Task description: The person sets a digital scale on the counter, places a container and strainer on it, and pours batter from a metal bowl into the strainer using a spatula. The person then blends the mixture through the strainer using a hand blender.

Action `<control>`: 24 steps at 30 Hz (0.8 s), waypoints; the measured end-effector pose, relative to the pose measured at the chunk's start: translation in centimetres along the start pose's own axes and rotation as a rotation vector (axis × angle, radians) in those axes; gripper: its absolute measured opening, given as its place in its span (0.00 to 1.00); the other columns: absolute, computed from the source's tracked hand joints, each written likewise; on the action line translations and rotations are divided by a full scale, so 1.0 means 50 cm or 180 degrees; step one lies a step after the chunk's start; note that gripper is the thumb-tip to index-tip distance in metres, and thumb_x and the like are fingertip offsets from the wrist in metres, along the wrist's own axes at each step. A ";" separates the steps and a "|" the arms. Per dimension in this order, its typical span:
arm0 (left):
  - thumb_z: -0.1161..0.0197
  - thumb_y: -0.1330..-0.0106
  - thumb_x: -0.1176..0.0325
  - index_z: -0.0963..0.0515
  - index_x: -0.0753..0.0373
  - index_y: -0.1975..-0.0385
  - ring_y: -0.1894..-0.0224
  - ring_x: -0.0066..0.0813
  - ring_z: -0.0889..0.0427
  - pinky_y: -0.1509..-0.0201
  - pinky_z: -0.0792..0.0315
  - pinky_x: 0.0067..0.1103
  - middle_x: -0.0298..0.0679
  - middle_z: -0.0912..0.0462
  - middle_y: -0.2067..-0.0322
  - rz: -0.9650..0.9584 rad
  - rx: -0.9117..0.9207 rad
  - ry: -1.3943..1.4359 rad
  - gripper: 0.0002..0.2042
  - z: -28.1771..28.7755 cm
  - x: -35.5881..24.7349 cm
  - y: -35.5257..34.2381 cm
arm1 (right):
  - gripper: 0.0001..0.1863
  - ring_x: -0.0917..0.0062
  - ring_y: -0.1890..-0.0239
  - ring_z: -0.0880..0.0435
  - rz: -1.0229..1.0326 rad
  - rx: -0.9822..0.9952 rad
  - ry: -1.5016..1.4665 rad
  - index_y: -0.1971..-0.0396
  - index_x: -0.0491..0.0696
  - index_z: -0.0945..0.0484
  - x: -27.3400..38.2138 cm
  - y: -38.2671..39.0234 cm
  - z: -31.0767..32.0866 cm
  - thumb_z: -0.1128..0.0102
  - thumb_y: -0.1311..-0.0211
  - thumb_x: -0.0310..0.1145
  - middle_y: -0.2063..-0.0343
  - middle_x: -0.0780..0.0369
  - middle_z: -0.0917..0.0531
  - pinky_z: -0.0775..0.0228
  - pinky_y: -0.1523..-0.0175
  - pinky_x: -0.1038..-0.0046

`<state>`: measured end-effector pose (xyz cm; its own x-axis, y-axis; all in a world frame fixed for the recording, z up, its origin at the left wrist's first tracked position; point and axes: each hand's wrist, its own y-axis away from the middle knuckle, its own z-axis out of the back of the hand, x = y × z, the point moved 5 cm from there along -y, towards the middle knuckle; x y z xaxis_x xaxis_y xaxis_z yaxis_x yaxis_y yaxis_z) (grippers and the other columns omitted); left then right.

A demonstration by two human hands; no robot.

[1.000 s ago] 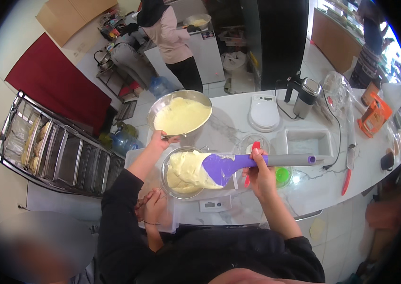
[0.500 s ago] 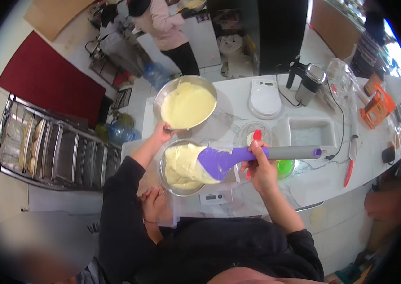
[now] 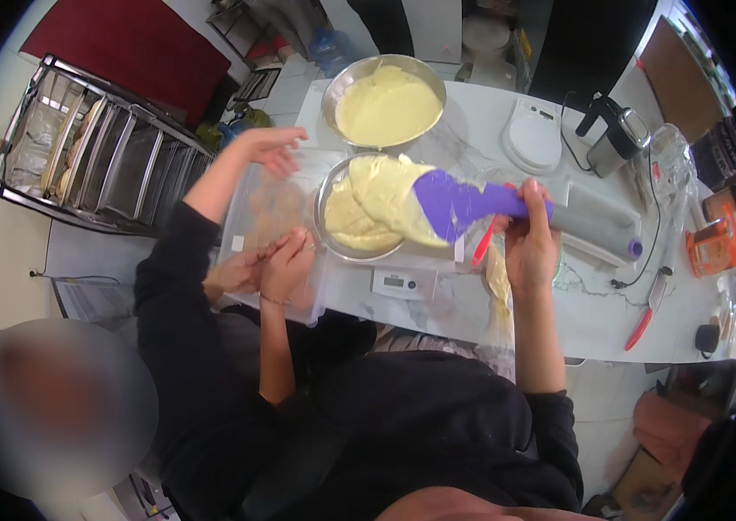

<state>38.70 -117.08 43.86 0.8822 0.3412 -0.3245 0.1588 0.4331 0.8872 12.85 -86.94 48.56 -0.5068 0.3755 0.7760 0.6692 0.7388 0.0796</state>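
Note:
My left hand point(image 3: 274, 151), fingers apart and empty, is raised over a translucent plastic box point(image 3: 238, 224). My right hand point(image 3: 531, 247) grips a purple spatula point(image 3: 452, 208) with a grey handle. Its blade is loaded with pale cream and held over a steel bowl point(image 3: 341, 222) of thicker, pale batter. Behind that, a larger steel bowl point(image 3: 385, 104) of smooth yellow batter stands on the counter. A digital scale point(image 3: 404, 282) shows below the nearer bowl. A co-worker's clasped hands point(image 3: 285, 265) rest over the plastic box, left of the bowl.
A tray rack point(image 3: 99, 148) stands at left. The counter holds a white scale point(image 3: 533, 139), an electric kettle-like appliance point(image 3: 613, 139), a white tub point(image 3: 611, 208), a red-handled knife point(image 3: 640, 326), an orange package point(image 3: 713, 247) and a cream-filled bag point(image 3: 496, 282). A co-worker's blurred head point(image 3: 55, 408) is at lower left.
My left hand has let go of the yellow batter bowl, now standing farther back, and has opened. The view has shifted; the spatula is still held over the nearer bowl.

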 end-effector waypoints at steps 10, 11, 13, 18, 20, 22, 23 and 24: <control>0.46 0.47 0.52 0.36 0.65 0.55 0.53 0.31 0.35 0.50 0.39 0.28 0.43 0.31 0.60 -0.0443 0.2056 -0.1663 0.26 -0.152 0.123 0.110 | 0.12 0.82 0.84 0.29 0.0092 0.0296 0.0279 0.78 0.43 0.31 0.001 -0.006 -0.014 0.46 0.49 0.38 0.79 0.62 0.27 0.31 0.76 0.81; 0.45 0.47 0.52 0.36 0.65 0.56 0.53 0.30 0.35 0.50 0.38 0.27 0.42 0.31 0.61 -0.0399 0.2136 -0.1542 0.25 -0.158 0.130 0.100 | 0.12 0.83 0.84 0.29 0.0093 0.0326 0.0238 0.79 0.43 0.31 0.002 -0.004 -0.013 0.46 0.50 0.38 0.79 0.62 0.28 0.30 0.76 0.81; 0.45 0.47 0.52 0.36 0.65 0.56 0.54 0.30 0.34 0.51 0.38 0.26 0.42 0.31 0.62 -0.0402 0.2029 -0.1561 0.25 -0.169 0.129 0.094 | 0.12 0.83 0.84 0.29 0.0129 0.0330 0.0203 0.79 0.44 0.31 0.005 0.001 -0.007 0.46 0.50 0.38 0.79 0.62 0.28 0.30 0.76 0.81; 0.44 0.48 0.53 0.35 0.65 0.57 0.56 0.28 0.33 0.52 0.36 0.25 0.40 0.31 0.64 -0.0498 0.1693 -0.1853 0.24 -0.176 0.113 0.091 | 0.13 0.83 0.84 0.29 0.0205 0.0357 0.0187 0.79 0.43 0.31 0.010 0.014 -0.002 0.46 0.50 0.38 0.79 0.62 0.28 0.30 0.76 0.81; 0.43 0.48 0.54 0.35 0.65 0.58 0.57 0.27 0.33 0.53 0.36 0.24 0.40 0.30 0.65 -0.0515 0.1587 -0.1939 0.24 -0.176 0.108 0.090 | 0.13 0.83 0.84 0.29 0.0196 0.0352 0.0249 0.79 0.43 0.31 0.011 0.019 -0.002 0.46 0.50 0.38 0.79 0.62 0.27 0.30 0.76 0.81; 0.43 0.48 0.54 0.35 0.65 0.58 0.58 0.26 0.32 0.54 0.35 0.23 0.39 0.30 0.66 -0.0521 0.1467 -0.2008 0.23 -0.173 0.100 0.092 | 0.13 0.83 0.84 0.29 0.0208 0.0344 0.0255 0.79 0.43 0.31 0.010 0.021 0.000 0.46 0.50 0.38 0.79 0.62 0.27 0.30 0.76 0.81; 0.43 0.48 0.55 0.35 0.65 0.59 0.58 0.26 0.32 0.54 0.35 0.23 0.39 0.30 0.67 -0.0518 0.1385 -0.2049 0.23 -0.170 0.094 0.092 | 0.13 0.83 0.84 0.29 0.0208 0.0341 0.0264 0.79 0.43 0.31 0.009 0.022 0.000 0.46 0.50 0.38 0.79 0.62 0.27 0.30 0.76 0.81; 0.43 0.48 0.55 0.35 0.65 0.59 0.59 0.25 0.32 0.54 0.34 0.22 0.38 0.30 0.67 -0.0524 0.1298 -0.2086 0.23 -0.168 0.090 0.094 | 0.13 0.83 0.84 0.29 0.0214 0.0335 0.0264 0.79 0.43 0.31 0.010 0.024 0.000 0.46 0.50 0.38 0.79 0.62 0.27 0.30 0.76 0.81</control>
<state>39.70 -106.52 43.83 0.8946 -0.3169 -0.3151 0.3482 0.0521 0.9360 13.41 -85.85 49.07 -0.4132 0.3817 0.8268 0.6373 0.7697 -0.0368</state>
